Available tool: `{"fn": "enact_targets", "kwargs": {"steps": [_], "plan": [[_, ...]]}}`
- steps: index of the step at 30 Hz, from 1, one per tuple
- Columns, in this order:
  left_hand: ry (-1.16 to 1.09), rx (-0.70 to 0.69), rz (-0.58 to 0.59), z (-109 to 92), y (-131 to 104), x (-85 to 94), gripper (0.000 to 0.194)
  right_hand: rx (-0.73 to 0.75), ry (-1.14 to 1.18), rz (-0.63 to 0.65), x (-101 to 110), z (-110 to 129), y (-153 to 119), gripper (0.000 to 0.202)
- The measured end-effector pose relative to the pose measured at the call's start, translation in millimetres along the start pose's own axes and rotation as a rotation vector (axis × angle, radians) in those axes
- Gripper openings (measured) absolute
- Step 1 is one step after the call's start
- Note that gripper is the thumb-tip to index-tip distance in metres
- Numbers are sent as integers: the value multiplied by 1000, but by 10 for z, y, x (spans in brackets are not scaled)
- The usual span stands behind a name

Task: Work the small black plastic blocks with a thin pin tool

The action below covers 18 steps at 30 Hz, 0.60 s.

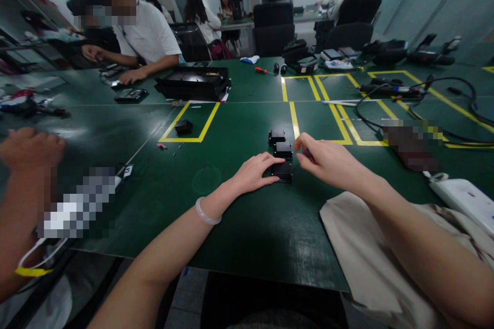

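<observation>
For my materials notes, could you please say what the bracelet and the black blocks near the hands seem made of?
Black blocks: probably plastic or coated metal, satin finish, judging by their smooth, dark faces and faint highlights. Bracelet: perhaps stone, glass or plastic, polished; it looks pale and smooth.

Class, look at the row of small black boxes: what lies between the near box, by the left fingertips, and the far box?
In the head view, one middle box lies between the near box and the far box.

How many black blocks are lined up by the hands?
3: the far block, the middle block, and the near block, partly covered by the left hand. Others may be hidden.
</observation>
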<state>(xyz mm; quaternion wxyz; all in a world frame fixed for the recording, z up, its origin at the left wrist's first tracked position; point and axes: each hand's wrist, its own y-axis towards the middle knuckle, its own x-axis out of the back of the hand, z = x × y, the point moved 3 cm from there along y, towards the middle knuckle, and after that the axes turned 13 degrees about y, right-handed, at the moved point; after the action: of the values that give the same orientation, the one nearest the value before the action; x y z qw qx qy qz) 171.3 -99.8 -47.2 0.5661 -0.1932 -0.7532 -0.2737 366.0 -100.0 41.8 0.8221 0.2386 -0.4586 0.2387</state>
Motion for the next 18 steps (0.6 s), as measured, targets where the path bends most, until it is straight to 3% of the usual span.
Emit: {"fn": "enact_targets", "kwargs": {"steps": [11,18], "plan": [[3,-3,-2,4,-5,-19,50,-99,-442,-101,65,2,21,52],[3,5,4,4,-3,-14,50,-141,-460,-74,47,-3,10,53]]}}
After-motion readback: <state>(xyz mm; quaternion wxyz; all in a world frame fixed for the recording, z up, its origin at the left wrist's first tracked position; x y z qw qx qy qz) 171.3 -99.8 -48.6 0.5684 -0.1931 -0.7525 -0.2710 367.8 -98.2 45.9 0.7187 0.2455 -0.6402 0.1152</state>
